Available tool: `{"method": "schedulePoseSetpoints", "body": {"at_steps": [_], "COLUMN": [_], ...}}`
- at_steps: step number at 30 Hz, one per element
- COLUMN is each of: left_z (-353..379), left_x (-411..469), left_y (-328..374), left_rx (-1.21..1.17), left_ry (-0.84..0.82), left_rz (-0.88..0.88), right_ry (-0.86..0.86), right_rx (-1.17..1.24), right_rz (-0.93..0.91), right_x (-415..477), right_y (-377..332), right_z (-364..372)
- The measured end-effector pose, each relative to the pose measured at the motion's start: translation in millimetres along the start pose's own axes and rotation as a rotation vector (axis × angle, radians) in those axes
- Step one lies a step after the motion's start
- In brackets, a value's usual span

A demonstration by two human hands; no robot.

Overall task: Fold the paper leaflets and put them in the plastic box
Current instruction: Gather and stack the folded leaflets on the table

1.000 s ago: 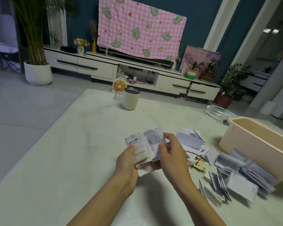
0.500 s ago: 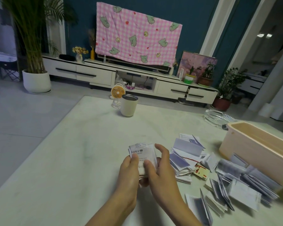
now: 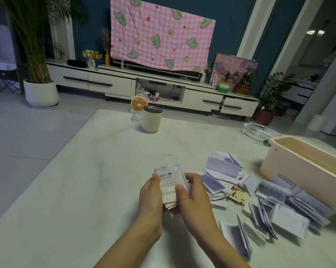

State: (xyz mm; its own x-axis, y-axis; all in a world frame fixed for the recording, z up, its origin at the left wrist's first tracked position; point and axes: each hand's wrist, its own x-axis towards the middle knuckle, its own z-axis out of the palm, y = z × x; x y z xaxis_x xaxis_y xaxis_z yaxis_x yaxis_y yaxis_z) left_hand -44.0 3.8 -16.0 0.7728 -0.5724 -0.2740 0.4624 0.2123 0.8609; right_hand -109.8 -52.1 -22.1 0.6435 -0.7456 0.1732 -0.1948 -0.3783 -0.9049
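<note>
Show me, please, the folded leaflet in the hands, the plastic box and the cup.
folded leaflet (image 3: 169, 181): head view, on its printed front face.
plastic box (image 3: 298, 171): head view, on its outer side wall.
cup (image 3: 152, 123): head view, on the middle of its body.

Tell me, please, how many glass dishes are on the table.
2: a small dish behind the cup, and a wide dish by the plastic box; the box could hide more.

My bare forearms reach in from the lower edge, angled toward each other, wrists close. My left hand (image 3: 150, 196) and right hand (image 3: 195, 196) sit side by side, almost touching. Each pinches the folded leaflet (image 3: 168, 182), thumb pressed on top and fingers (image 3: 191, 177) curled round its edge.
</note>
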Motion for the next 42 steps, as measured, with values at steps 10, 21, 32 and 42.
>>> {"method": "schedulePoseSetpoints", "body": {"at_steps": [10,21,32,42], "left_z": [2.1,-24.9,-21.9,-7.8], "left_x": [-2.1,17.7,19.3,10.6], "left_y": [3.6,-1.7,-15.8,-11.7], "left_rx": [0.008,0.623,0.529,0.335], "left_ry": [0.036,-0.160,-0.158,-0.150], "left_rz": [0.017,0.388,0.344,0.158], "right_ry": [0.068,0.057,0.063,0.087], "right_rx": [-0.061,0.252,0.058,-0.559], "right_rz": [0.035,0.014,-0.112,0.064], "right_x": [-0.9,5.4,3.0,68.4], "right_y": [2.7,23.6,24.9,13.9], "right_z": [1.7,11.9,1.8,-106.4]}}
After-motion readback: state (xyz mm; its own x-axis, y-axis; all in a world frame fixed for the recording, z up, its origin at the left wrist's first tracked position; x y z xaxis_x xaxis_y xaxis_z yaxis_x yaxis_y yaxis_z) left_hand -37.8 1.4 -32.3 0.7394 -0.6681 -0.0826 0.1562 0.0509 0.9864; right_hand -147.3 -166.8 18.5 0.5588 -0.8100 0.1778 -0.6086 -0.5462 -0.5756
